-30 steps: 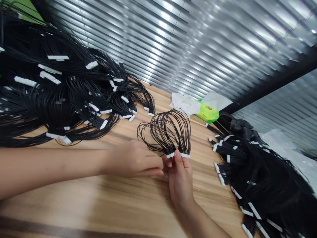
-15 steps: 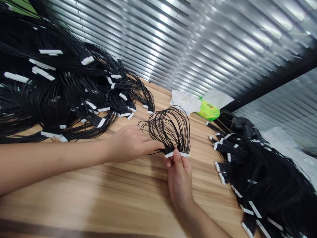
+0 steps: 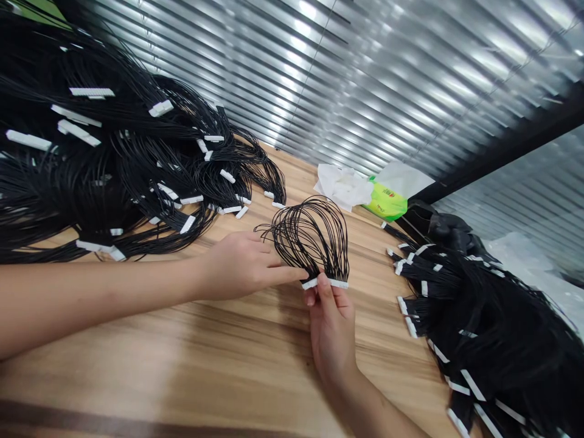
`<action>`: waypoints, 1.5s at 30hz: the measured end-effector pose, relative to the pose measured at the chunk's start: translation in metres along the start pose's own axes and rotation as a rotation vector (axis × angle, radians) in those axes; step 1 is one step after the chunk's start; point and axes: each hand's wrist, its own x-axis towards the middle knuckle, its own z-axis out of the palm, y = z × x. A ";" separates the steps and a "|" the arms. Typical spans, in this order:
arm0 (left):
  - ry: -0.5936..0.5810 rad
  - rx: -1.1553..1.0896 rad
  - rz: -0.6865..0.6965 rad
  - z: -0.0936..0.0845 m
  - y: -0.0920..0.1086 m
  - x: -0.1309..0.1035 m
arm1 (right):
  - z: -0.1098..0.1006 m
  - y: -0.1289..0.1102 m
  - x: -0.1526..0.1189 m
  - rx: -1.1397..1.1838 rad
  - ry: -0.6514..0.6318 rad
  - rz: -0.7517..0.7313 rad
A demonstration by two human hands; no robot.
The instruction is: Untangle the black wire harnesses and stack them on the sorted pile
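Observation:
A wire harness [image 3: 308,234] of thin black wires arches up in a loop over the table. Its white connectors [image 3: 338,283] are pinched between the thumb and fingers of my right hand [image 3: 332,325], near the middle of the view. From the left, my left hand [image 3: 244,264] reaches in with its fingers curled at the wires' side. Its index finger stretches out to touch the wires just above the left connector. What the curled fingers grip is partly hidden; wires run behind and beneath them.
A big heap of black wire harnesses [image 3: 114,164] with white connectors covers the left back. Another pile of harnesses [image 3: 493,328] lies on the right. A green tissue packet [image 3: 387,201] and crumpled white tissue [image 3: 342,184] sit at the back, before a corrugated metal wall [image 3: 292,79].
My left index finger has straightened and slid slightly right, toward the left connector. My right hand keeps its pinch on the connectors. The view has shifted a little.

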 end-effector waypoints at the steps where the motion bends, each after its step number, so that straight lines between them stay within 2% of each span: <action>1: -0.026 -0.028 -0.043 -0.001 0.002 0.001 | 0.000 0.000 0.000 -0.016 -0.007 -0.002; 6: -0.176 -0.137 -0.257 -0.002 0.011 0.004 | -0.003 0.004 -0.002 -0.121 -0.055 -0.006; 11: -0.201 -0.083 -0.252 -0.001 0.014 0.006 | -0.005 0.006 -0.003 -0.154 -0.055 -0.002; 17: -0.097 0.002 -0.111 -0.003 0.015 0.010 | -0.002 0.002 -0.002 -0.054 -0.012 0.005; 22: -0.048 -0.076 0.015 -0.004 0.016 0.008 | 0.000 -0.001 -0.001 0.018 0.020 0.024; 25: -0.017 -0.147 0.163 -0.005 0.018 0.007 | 0.000 -0.001 -0.002 0.010 0.014 0.045; 29: -0.073 -0.241 0.365 -0.007 0.021 0.008 | -0.002 0.000 -0.003 -0.037 0.021 0.064; 32: -0.108 -0.275 0.418 -0.009 0.023 0.007 | -0.002 0.000 -0.003 -0.058 0.020 0.049; 38: -0.144 -0.252 0.347 -0.005 0.023 0.002 | 0.000 -0.002 -0.002 -0.054 0.005 0.015; 45: -0.093 -0.202 0.126 -0.006 0.018 0.002 | 0.001 -0.003 -0.003 -0.039 0.012 0.018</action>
